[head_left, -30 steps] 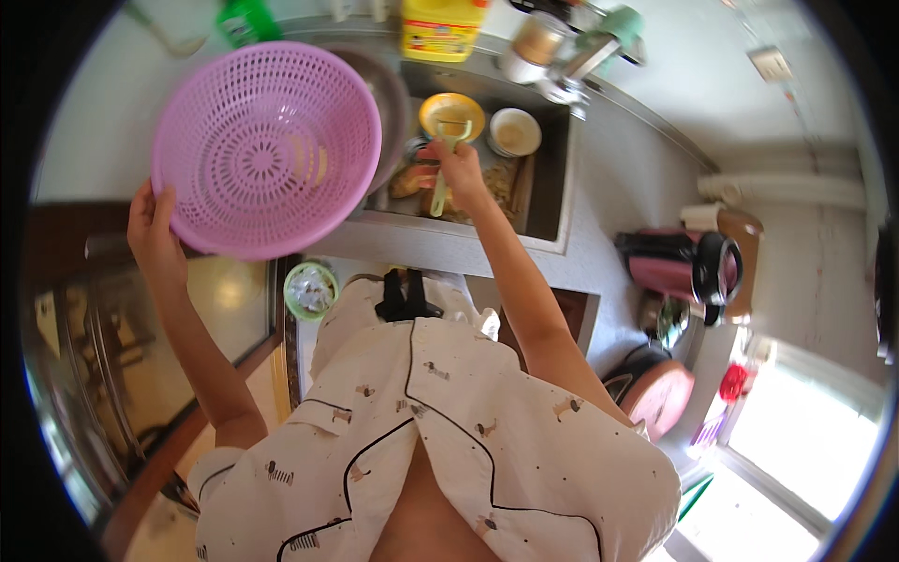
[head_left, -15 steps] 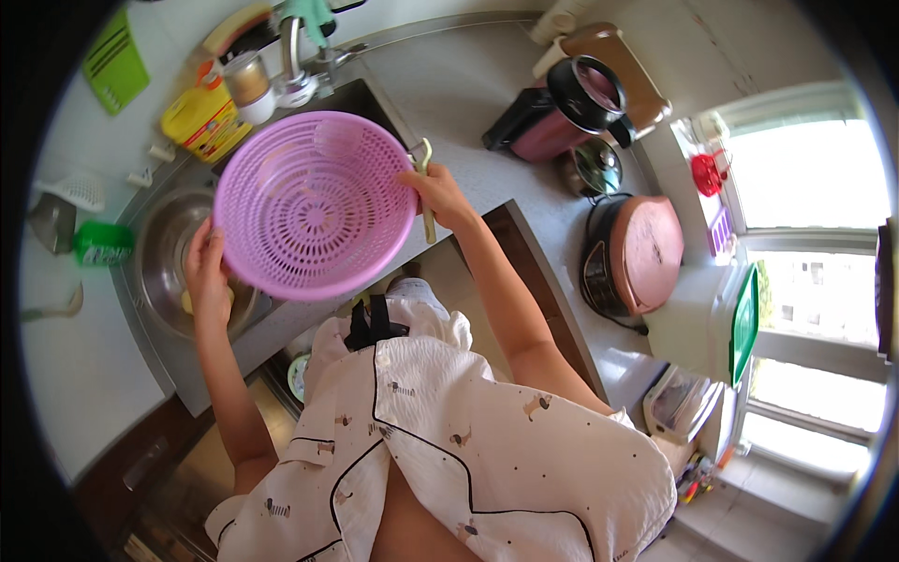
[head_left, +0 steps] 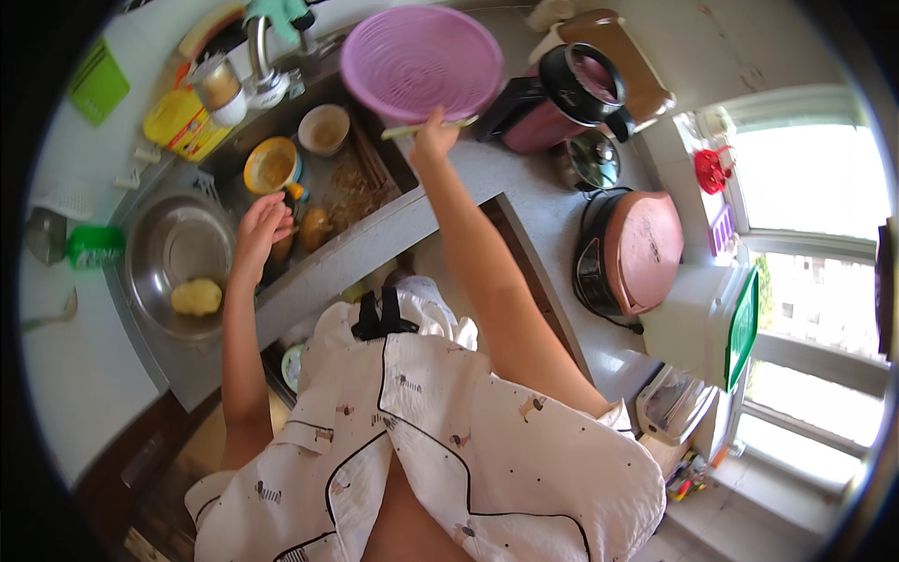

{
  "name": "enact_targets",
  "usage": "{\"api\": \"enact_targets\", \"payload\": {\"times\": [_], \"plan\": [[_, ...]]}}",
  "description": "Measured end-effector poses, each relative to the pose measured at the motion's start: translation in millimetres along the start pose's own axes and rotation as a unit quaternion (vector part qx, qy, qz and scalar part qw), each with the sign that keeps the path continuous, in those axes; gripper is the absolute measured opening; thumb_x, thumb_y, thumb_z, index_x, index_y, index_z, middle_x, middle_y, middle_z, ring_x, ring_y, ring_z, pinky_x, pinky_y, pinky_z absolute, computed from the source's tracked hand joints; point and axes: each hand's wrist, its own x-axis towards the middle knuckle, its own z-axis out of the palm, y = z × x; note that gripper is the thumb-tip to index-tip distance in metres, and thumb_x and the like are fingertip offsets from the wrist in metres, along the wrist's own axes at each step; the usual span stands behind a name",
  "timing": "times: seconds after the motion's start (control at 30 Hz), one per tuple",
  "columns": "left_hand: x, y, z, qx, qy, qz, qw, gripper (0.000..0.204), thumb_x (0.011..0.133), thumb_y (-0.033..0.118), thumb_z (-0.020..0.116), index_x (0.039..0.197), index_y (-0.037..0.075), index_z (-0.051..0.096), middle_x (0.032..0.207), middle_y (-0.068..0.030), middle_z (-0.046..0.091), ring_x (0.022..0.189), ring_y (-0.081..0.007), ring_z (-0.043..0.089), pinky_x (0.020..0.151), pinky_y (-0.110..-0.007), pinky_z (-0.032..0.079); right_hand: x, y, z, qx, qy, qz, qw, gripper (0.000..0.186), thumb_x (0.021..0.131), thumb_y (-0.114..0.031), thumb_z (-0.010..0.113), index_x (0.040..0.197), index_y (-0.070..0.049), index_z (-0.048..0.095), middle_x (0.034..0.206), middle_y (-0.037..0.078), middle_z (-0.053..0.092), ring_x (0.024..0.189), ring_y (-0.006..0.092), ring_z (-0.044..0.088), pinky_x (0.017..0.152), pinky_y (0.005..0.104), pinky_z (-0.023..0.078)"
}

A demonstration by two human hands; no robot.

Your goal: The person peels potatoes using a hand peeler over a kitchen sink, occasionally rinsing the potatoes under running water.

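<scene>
My right hand (head_left: 435, 140) reaches out over the far counter and grips the near rim of a purple plastic colander (head_left: 421, 61). A slim, pale-handled peeler (head_left: 459, 124) is pinned in the same hand. Over the sink's near edge hangs my left hand (head_left: 259, 234), fingers loosely apart and nothing visible in them. Beside it, a steel bowl (head_left: 154, 253) contains a peeled potato (head_left: 197, 297). Unpeeled potatoes (head_left: 315, 228) lie in the sink (head_left: 405, 164) with scattered peelings (head_left: 348, 187), partly behind my left hand.
In the sink stand a yellow-and-blue cup (head_left: 272, 166) and a pale bowl (head_left: 324, 129), below the faucet (head_left: 267, 80). Right along the counter are a blender-like appliance (head_left: 562, 103), a lidded pot (head_left: 592, 159) and a pink-topped cooker (head_left: 641, 248). A yellow jug (head_left: 183, 126) stands behind.
The colander has moved from over the sink to the far counter in my right hand, along with the peeler. My left hand has let go of its rim, and the sink's contents show.
</scene>
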Motion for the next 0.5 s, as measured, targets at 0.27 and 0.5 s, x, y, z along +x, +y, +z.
{"api": "enact_targets", "payload": {"times": [0.27, 0.5], "plan": [[27, -62, 6, -0.007, 0.064, -0.064, 0.996, 0.029, 0.100, 0.018, 0.054, 0.125, 0.004, 0.059, 0.108, -0.0060, 0.065, 0.096, -0.0137, 0.063, 0.081, -0.028, 0.052, 103, 0, 18, 0.130, 0.023, 0.067, 0.989, 0.042, 0.104, -0.019, 0.048, 0.139, 0.000, 0.034, 0.122, 0.013, 0.056, 0.093, 0.0244, 0.062, 0.077, 0.0376, 0.057], [99, -170, 1, 0.328, 0.092, -0.039, 0.939, 0.036, 0.087, 0.022, 0.071, 0.114, 0.000, 0.063, 0.107, -0.0194, 0.067, 0.098, -0.0301, 0.066, 0.082, -0.037, 0.052, 13, 25, -11, -0.124, -0.208, 0.273, 0.931, 0.022, 0.099, -0.019, 0.055, 0.106, 0.000, 0.047, 0.086, 0.015, 0.063, 0.063, 0.0172, 0.058, 0.052, 0.0288, 0.050]]}}
